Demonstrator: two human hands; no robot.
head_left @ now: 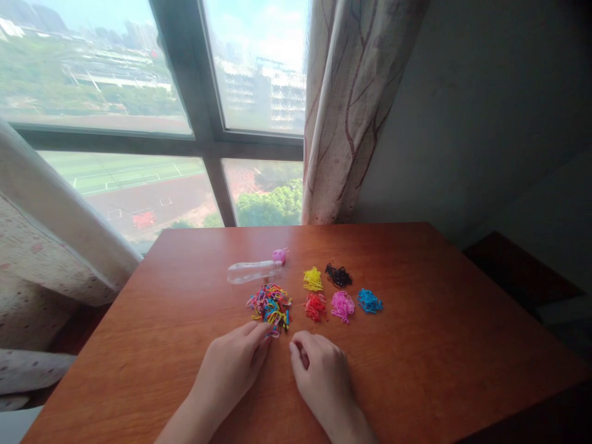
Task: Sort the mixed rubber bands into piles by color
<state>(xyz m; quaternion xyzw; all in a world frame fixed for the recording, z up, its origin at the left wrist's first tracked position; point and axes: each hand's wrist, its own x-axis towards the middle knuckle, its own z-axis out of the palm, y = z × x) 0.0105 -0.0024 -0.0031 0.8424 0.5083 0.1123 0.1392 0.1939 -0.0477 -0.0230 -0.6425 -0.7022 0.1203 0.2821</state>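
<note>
A mixed pile of small coloured hair elastics (269, 302) lies on the table in front of my hands. My left hand (237, 357) reaches its near edge, thumb and fingers pinched together on a hair elastic there; the fingertips are partly hidden. To its right, my right hand (322, 365) rests on the wood with fingers curled closed, and whatever they may hold is hidden. Right of the mixed pile are single-colour heaps: yellow elastics (313, 279), black elastics (339, 275), red elastics (316, 306), pink elastics (343, 306) and blue elastics (370, 301).
Behind the mixed pile, a clear plastic bottle (252, 272) lies on its side, with a pink cap (279, 256) at its right end. The brown wooden table (425, 345) runs back to a window (206, 142) between a left curtain (60, 209) and a right curtain (356, 105).
</note>
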